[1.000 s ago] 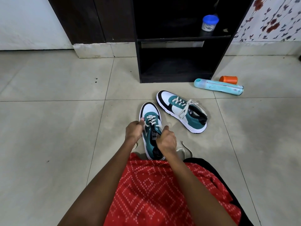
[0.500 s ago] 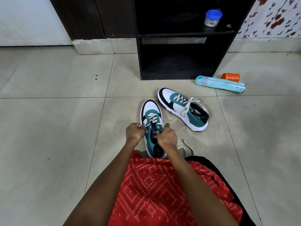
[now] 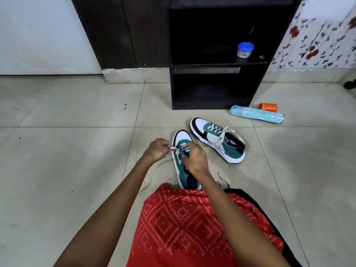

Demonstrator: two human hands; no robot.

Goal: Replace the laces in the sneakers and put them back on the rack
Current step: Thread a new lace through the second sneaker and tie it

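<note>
Drawn leftward since a moment ago, my left hand [image 3: 157, 150] pinches the lace [image 3: 174, 148], my right hand [image 3: 194, 160] pinching it over the half-laced near sneaker [image 3: 181, 170] mid-frame; the other sneaker [image 3: 217, 140] looks laced, neither on the rack [image 3: 259, 74].

1. The left hand [image 3: 158, 151] has pulled left, off the near teal-and-white sneaker [image 3: 182, 136], drawing its cream flat lace [image 3: 174, 148] taut.
2. The right hand [image 3: 194, 160] has shifted farther, pinching lace at the eyelets.
</note>
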